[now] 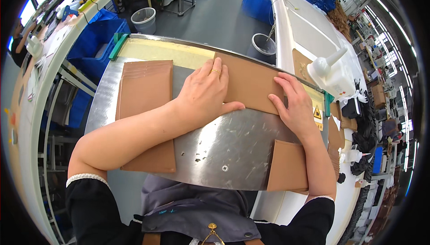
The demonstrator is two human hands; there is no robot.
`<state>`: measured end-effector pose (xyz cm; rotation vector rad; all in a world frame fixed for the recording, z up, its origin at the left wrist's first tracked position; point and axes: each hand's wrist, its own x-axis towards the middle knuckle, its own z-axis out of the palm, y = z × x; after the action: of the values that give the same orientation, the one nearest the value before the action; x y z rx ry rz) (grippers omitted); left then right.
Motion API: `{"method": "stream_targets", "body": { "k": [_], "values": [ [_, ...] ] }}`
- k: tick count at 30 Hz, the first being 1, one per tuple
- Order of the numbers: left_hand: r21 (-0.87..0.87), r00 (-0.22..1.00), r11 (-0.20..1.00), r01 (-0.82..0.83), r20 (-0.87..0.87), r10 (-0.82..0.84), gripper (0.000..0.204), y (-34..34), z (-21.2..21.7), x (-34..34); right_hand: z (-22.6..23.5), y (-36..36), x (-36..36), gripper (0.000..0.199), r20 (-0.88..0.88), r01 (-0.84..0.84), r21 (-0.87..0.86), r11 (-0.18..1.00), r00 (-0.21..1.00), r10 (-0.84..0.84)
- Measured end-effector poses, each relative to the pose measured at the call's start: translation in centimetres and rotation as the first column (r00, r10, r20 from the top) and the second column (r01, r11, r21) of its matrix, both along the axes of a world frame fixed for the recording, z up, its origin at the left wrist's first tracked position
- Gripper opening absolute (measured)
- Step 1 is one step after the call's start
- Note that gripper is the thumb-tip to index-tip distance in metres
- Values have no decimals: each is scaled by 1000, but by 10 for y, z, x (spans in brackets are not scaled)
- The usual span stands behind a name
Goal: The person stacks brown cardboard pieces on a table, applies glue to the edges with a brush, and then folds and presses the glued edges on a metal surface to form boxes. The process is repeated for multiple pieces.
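Observation:
A flat brown leather-like panel lies near the far edge of a metal work plate. My left hand rests on the panel's left end, fingers stretched out and thumb spread along the near edge. At the right end, my right hand touches the panel with fingertips and thumb apart. Beneath my left forearm lies a stack of brown panels, their layered edges showing at the far end. Another brown piece sits by my right forearm at the plate's near right; the forearm partly covers it.
Yellow tape runs along the plate's far edge, with green clamps at the corners. A white bottle with a spout stands to the right. Blue bins and a grey waste bin are beyond.

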<state>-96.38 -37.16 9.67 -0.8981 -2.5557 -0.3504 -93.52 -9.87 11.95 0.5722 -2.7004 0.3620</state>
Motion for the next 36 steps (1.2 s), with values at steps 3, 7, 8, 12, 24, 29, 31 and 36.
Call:
{"method": "stream_targets", "body": {
  "k": [3, 7, 8, 12, 24, 29, 31, 36],
  "values": [
    [-12, 998, 999, 34, 62, -33, 95, -4, -2, -5, -3, 2, -1, 44, 24, 34, 27, 999, 999, -35],
    [-19, 995, 999, 51, 90, -49, 94, -5, 3, -7, -6, 2, -2, 44, 17, 35, 21, 999, 999, -35],
    [-49, 996, 998, 36, 86, -32, 96, -5, 3, -7, -7, 2, -2, 44, 16, 40, 12, 999, 999, -40],
    [-33, 999, 999, 25, 25, -24, 99, -5, 6, -8, -6, 2, -2, 45, 7, 36, 10, 999, 999, -36],
    [-60, 995, 997, 41, 96, -35, 94, -7, 10, -11, -3, 4, -4, 42, -50, 95, 76, 992, 995, -92],
    [-57, 994, 997, 48, 99, -42, 94, -7, 8, -12, 1, -2, -1, 43, -72, 125, 114, 986, 991, -117],
    [-49, 996, 997, 63, 71, -59, 94, -6, 9, -11, 6, -3, 0, 43, -39, 115, 150, 982, 993, -110],
    [-57, 982, 993, 106, 163, -95, 87, -6, 32, -7, 17, -2, -1, 36, -28, -115, 169, 979, 992, 121]
  ]
}}
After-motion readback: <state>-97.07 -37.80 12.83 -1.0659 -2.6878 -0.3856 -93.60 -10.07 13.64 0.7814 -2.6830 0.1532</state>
